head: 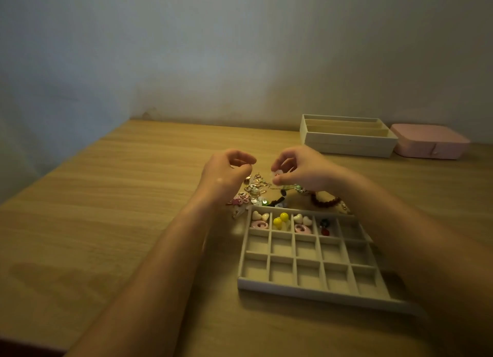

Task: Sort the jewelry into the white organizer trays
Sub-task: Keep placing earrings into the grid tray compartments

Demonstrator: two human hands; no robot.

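Left hand: the left hand [229, 170] hovered over the far left part of the pile, its fingers [246, 161] curled with thumb and forefinger tips pressed together; I could not tell whether they held anything.
Right hand: the right hand [301, 170] hung opposite it, fingers narrow, pinching a small pale pink piece [277, 173] above the pile.
Jewelry pile: the loose jewelry pile [256, 194] lay on the wooden surface [106, 210], just beyond the far edge of the gridded tray and partly hidden by both hands.
Bracelet: a dark red bead bracelet [324, 200] lay at the pile's right end.
Gridded tray: the white gridded tray [314, 290] sat nearest; its far row held cream hearts [260, 216], yellow beads [280, 219] and pink rings [259, 225].
In the way: the right forearm [394, 223] crossed over the tray's right edge and covered it.
Far right: a white tray with long slots [346, 143] stood by the wall, with a closed pink box [429, 142] just to its right.
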